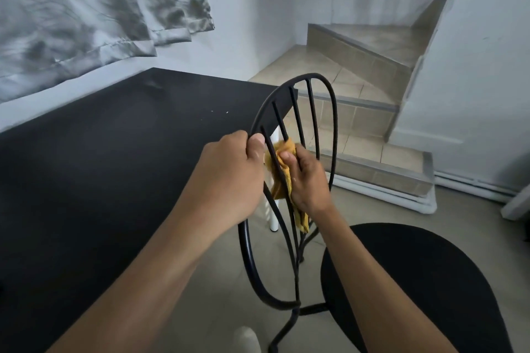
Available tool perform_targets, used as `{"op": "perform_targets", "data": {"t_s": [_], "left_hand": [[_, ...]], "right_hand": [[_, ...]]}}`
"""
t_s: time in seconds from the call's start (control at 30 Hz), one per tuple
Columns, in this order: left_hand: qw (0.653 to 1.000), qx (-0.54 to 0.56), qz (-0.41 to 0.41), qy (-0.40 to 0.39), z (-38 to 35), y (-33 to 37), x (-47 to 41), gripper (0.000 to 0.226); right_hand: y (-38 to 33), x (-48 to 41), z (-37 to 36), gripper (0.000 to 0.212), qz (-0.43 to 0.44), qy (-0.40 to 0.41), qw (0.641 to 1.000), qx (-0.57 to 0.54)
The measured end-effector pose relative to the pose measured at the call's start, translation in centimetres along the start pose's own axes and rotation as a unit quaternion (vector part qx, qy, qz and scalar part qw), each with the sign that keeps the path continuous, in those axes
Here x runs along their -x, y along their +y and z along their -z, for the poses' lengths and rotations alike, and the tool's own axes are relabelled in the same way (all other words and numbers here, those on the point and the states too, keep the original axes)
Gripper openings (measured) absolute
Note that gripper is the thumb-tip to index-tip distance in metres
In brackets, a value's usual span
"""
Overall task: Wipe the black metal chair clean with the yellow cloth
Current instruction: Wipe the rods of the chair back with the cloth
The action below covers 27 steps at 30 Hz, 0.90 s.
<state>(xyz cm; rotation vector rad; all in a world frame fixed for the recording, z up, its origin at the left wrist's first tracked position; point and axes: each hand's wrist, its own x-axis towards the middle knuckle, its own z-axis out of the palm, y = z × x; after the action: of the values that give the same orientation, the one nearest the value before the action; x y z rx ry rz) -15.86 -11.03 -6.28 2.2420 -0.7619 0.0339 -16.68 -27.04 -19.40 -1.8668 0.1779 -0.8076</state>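
Your right hand (308,178) clamps the cloth (279,180) round a bar (279,122) that runs up and away; your left hand (229,169) grips the chair (430,281) by its rim, just beside

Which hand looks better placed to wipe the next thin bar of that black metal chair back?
Right. The right hand grips the crumpled yellow cloth around a bar, while the left hand grips the outer hoop of the black metal chair, probably steadying it.
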Motion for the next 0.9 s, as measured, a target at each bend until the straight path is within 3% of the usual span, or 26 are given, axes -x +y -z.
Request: {"op": "perform_targets", "data": {"t_s": [0.1,0.2,0.33,0.5,0.67,0.9], "left_hand": [[0.999,0.051,0.014,-0.010,-0.2,-0.3,-0.2,0.041],[0.997,0.077,0.019,-0.014,-0.2,-0.6,-0.3,0.044],[0.996,0.089,0.027,-0.014,-0.3,-0.6,-0.2,0.043],[0.990,0.128,0.051,-0.026,-0.4,-0.4,0.0,0.041],[0.988,0.143,0.060,-0.023,-0.3,-0.1,0.4,0.038],[0.995,0.082,0.052,0.004,0.2,0.4,0.9,0.038]], "right_hand": [[6.7,4.6,0.0,0.022,-0.121,-0.035,0.992,-0.023],[11.8,8.3,0.1,0.019,-0.232,-0.072,0.970,0.025],[14.2,10.6,-0.1,0.018,-0.274,-0.079,0.957,0.059],[13.7,11.4,0.0,0.015,-0.255,-0.055,0.962,0.075],[10.8,12.3,1.2,0.020,-0.234,0.070,0.969,0.025],[-0.6,9.0,2.6,0.018,-0.085,0.104,0.989,-0.062]]}}
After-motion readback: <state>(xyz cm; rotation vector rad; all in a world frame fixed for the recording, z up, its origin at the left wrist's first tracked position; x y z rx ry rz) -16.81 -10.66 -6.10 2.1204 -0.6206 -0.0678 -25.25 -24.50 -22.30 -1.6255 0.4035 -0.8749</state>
